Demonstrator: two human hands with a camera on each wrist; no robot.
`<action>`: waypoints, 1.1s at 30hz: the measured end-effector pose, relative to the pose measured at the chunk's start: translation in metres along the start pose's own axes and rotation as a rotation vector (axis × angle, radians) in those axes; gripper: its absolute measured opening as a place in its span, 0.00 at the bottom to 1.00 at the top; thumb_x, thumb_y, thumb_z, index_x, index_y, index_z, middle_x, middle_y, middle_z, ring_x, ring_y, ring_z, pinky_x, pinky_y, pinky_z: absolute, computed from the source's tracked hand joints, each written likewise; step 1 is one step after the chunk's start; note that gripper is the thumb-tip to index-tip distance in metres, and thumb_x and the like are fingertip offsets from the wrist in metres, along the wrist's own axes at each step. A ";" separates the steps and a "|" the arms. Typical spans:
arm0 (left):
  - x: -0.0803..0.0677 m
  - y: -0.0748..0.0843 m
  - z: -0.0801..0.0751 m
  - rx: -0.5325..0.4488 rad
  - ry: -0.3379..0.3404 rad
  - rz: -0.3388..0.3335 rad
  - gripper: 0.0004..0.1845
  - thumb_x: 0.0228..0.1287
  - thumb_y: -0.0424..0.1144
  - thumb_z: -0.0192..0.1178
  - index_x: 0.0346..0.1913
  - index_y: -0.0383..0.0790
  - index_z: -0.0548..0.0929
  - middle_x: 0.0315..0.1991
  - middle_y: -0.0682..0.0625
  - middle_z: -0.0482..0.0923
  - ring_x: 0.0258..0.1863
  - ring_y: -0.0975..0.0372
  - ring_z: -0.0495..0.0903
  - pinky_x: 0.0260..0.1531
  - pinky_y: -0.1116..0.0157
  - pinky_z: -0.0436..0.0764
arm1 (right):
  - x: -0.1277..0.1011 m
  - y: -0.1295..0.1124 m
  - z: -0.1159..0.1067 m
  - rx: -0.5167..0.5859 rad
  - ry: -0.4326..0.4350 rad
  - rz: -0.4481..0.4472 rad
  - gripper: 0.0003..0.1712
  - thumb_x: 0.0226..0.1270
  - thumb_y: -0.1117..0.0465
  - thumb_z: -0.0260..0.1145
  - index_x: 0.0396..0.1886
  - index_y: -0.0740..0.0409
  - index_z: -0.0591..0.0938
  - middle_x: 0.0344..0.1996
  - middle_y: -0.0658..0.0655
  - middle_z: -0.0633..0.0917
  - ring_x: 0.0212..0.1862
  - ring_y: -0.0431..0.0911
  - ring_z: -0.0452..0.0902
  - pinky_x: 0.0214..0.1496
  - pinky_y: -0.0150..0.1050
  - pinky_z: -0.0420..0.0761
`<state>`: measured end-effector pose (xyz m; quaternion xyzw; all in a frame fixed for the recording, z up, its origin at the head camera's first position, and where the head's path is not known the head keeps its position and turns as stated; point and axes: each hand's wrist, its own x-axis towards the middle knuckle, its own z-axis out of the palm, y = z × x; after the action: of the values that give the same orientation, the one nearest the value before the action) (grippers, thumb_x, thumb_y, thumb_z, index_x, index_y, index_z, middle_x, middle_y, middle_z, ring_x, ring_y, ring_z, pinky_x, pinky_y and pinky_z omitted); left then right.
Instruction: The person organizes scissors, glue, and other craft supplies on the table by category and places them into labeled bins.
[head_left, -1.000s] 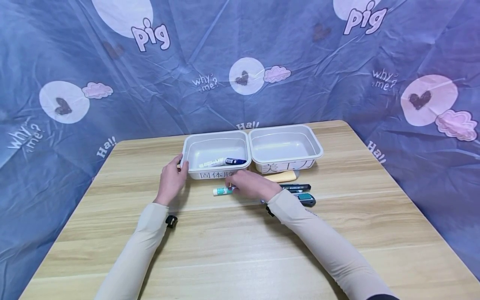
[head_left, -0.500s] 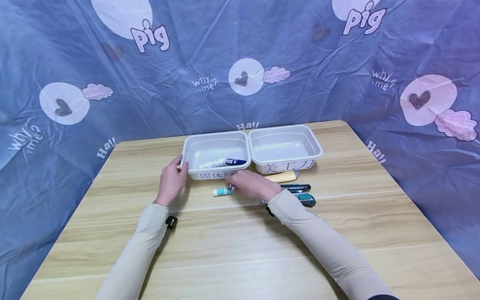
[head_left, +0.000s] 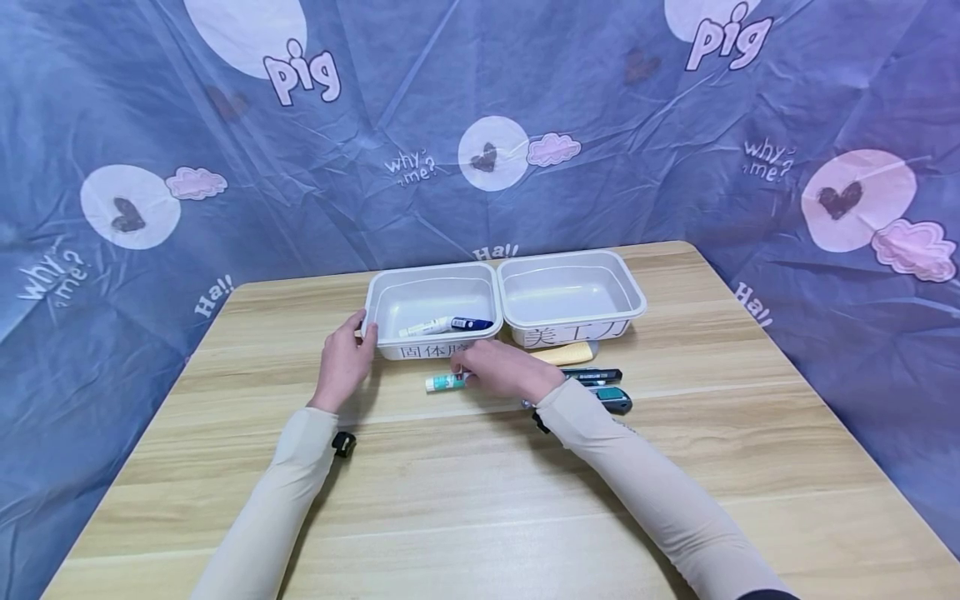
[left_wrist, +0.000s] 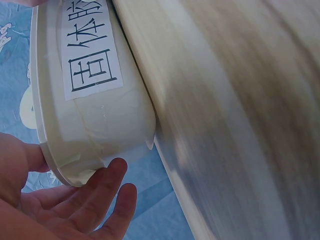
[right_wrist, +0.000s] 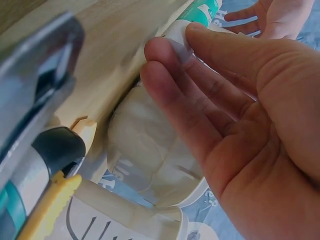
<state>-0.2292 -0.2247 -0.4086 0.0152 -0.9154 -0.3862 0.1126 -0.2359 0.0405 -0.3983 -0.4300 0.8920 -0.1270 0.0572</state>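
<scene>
A person's left hand point(head_left: 345, 367) is gripping the left bin point(head_left: 435, 292) at its front left corner, the thumb lying at the rim and the fingers bending round the outer wall. Inside the left bin, a white tube point(head_left: 423, 327) and a dark blue tube point(head_left: 471, 323) are lying end to end; whether they are joined is too small to tell. Just in front of the left bin, a teal-and-white glue stick point(head_left: 448, 382) is pointing its white tip leftward; whether it is touching the table point(head_left: 450, 500) is hard to tell. The right hand point(head_left: 506, 369) is pinching the stick's other white end between thumb and fingers, and is partly covering the front label of the left bin. To the right of the left bin and in front of it, a yellow tool point(head_left: 562, 354), a black cutter point(head_left: 600, 376) and a teal-and-black cutter point(head_left: 615, 398) are lying near one another. The right bin point(head_left: 573, 296) is standing just beside the left bin, on its right, its own label facing the person.
</scene>
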 end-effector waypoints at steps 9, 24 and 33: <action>0.000 0.000 -0.001 0.002 0.000 0.007 0.28 0.80 0.40 0.50 0.74 0.26 0.66 0.63 0.29 0.76 0.51 0.41 0.85 0.47 0.49 0.87 | -0.001 -0.004 -0.005 0.010 0.002 0.001 0.12 0.68 0.67 0.70 0.50 0.54 0.87 0.45 0.51 0.90 0.48 0.44 0.86 0.55 0.36 0.84; -0.001 0.000 -0.001 -0.009 0.000 -0.002 0.28 0.80 0.41 0.50 0.74 0.27 0.66 0.64 0.29 0.76 0.52 0.41 0.85 0.48 0.49 0.87 | -0.003 -0.007 -0.010 -0.005 0.023 -0.030 0.11 0.69 0.66 0.70 0.50 0.55 0.87 0.46 0.51 0.89 0.49 0.44 0.86 0.56 0.37 0.83; -0.001 -0.001 0.000 -0.006 0.001 0.007 0.28 0.80 0.41 0.49 0.74 0.26 0.66 0.64 0.29 0.76 0.51 0.41 0.86 0.48 0.48 0.86 | -0.004 -0.007 -0.014 0.020 0.048 -0.043 0.10 0.70 0.66 0.69 0.48 0.53 0.86 0.44 0.48 0.89 0.46 0.41 0.85 0.52 0.34 0.84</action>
<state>-0.2283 -0.2256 -0.4093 0.0120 -0.9143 -0.3884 0.1146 -0.2310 0.0423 -0.3832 -0.4454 0.8823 -0.1474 0.0376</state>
